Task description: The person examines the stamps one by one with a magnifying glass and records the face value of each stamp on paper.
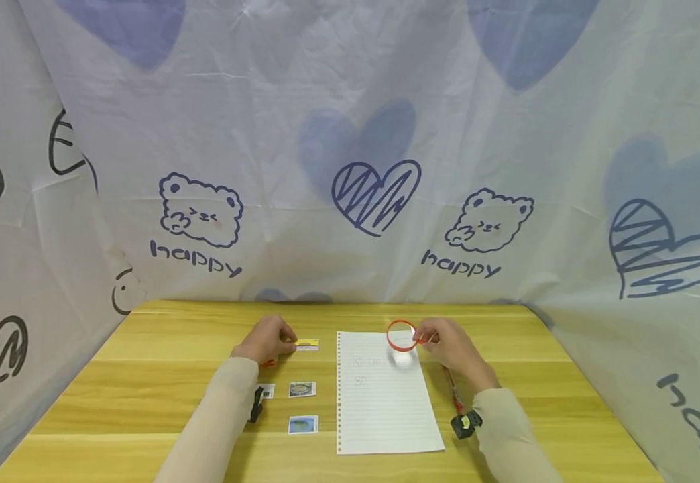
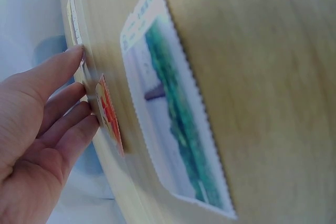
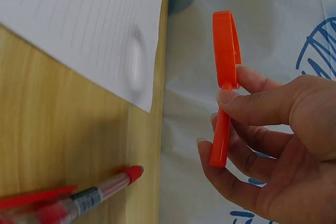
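My right hand [image 1: 446, 342] holds a red magnifying glass [image 3: 224, 51] by its handle, thumb and fingers pinching near the ring. Its lens is raised over the upper right corner of a lined sheet of paper [image 1: 389, 416] and casts a bright spot there. At the far left of the table, my left hand [image 1: 268, 339] pinches the left edge of a yellow-and-white stamp [image 1: 308, 345] between thumb and fingertips. A red stamp [image 2: 109, 114] and a larger-looking green landscape stamp [image 2: 173, 108] lie near that hand, partly hidden by the arm in the head view.
Two more stamps, one brownish [image 1: 302, 389] and one blue [image 1: 303, 424], lie left of the paper. A red-capped pen [image 3: 105, 188] rests to the paper's right, under my right forearm. Faint writing marks the sheet. A printed cloth [image 1: 338, 268] hangs behind the wooden table [image 1: 163, 376].
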`<action>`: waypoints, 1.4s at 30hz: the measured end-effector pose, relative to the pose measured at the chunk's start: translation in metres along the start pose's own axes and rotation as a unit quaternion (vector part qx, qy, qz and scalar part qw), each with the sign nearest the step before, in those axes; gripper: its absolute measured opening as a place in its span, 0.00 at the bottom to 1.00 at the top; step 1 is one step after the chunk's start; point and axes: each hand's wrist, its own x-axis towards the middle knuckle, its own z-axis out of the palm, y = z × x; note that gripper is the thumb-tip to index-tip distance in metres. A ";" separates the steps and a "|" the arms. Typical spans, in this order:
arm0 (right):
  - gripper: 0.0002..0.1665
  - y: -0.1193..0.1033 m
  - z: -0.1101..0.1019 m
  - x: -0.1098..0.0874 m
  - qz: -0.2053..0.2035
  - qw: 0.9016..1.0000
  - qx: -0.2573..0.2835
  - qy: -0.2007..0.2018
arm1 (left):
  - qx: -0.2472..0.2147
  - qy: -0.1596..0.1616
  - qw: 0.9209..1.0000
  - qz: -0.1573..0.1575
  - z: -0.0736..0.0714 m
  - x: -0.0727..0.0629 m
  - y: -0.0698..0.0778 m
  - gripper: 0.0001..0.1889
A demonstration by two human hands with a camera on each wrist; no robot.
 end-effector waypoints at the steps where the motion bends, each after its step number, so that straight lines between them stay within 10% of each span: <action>1: 0.12 0.002 -0.001 -0.001 -0.002 1.000 -0.001 0.001 | 0.001 0.000 1.000 0.000 0.000 0.000 0.000 0.07; 42: 0.09 0.063 -0.033 -0.060 0.069 0.997 -0.033 0.000 | -0.008 -0.003 1.000 0.002 0.002 0.004 -0.007 0.07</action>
